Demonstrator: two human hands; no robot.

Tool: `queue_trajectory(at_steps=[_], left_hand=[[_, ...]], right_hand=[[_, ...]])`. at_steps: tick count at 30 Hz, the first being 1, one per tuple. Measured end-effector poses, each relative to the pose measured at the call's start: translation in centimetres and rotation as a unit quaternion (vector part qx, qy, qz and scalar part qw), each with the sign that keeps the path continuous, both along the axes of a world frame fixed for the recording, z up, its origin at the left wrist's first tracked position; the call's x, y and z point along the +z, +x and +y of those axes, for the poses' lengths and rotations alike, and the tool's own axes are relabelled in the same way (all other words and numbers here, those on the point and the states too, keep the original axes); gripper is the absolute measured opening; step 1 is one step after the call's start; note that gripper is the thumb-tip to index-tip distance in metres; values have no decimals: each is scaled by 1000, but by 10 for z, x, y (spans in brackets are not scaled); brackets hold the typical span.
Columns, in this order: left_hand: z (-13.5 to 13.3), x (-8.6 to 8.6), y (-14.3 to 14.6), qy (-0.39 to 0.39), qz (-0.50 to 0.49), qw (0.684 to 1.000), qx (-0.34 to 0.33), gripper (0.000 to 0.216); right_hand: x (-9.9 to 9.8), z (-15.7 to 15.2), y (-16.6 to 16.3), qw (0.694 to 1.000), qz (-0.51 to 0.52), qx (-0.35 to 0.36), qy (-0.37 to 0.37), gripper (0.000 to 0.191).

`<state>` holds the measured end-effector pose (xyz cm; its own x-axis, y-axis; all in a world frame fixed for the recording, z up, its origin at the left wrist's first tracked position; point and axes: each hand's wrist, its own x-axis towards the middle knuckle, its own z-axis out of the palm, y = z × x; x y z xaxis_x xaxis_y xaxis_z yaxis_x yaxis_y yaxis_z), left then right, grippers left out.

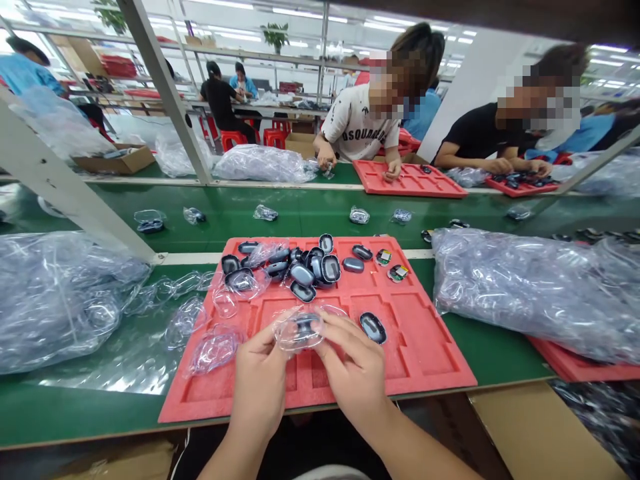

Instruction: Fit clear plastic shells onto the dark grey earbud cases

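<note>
My left hand [260, 373] and my right hand [350, 363] meet over the front of a red foam tray [425, 353]. Between their fingertips they pinch a small clear plastic bag [299, 330] with a dark oval part inside it. A pile of dark oval parts [305, 267] lies at the tray's far side, some in clear bags. One single oval part [373, 327] lies just right of my right hand. Empty clear bags [215, 347] lie on the tray's left edge.
Heaps of clear plastic bags lie at left [55, 300] and right [530, 287] on the green bench [490, 353]. Bagged parts [359, 215] dot the green belt behind. Two people across work at red trays [410, 180]. A slanted white frame post [60, 180] stands at left.
</note>
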<state>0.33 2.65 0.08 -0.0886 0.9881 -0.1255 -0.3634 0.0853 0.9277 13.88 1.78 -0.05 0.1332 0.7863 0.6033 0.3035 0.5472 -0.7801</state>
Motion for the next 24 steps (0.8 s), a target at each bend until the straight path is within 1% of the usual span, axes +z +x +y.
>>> queue_trajectory(at_steps=[2, 3, 5, 8, 13, 18, 20, 23, 24], left_hand=[[-5, 0, 0, -11, 14, 1000, -23, 50], [-8, 0, 0, -13, 23, 999, -33, 51], [-15, -1, -1, -7, 41, 998, -53, 49], [-21, -2, -1, 7, 38, 996, -81, 47], [-23, 5, 1, 0, -39, 990, -137, 43], [-23, 12, 6, -26, -49, 990, -131, 37], [-23, 14, 8, -24, -57, 989, -135, 42], [-23, 15, 9, -10, -63, 987, -147, 56], [-22, 16, 8, -3, -61, 987, -151, 57]], right_hand=[[1, -3, 6, 997, -64, 4, 32, 42], [3, -4, 10, 996, -81, 11, 35, 46], [7, -7, 15, 994, -101, 34, 29, 49], [15, -12, 22, 992, -103, 69, 11, 46], [28, -20, 30, 988, -119, 88, -40, 38], [37, -24, 37, 976, -149, 107, -119, 31], [39, -23, 41, 976, -120, 103, -151, 26], [42, -17, 47, 975, -64, 102, -185, 20], [44, -15, 48, 974, -58, 105, -193, 18]])
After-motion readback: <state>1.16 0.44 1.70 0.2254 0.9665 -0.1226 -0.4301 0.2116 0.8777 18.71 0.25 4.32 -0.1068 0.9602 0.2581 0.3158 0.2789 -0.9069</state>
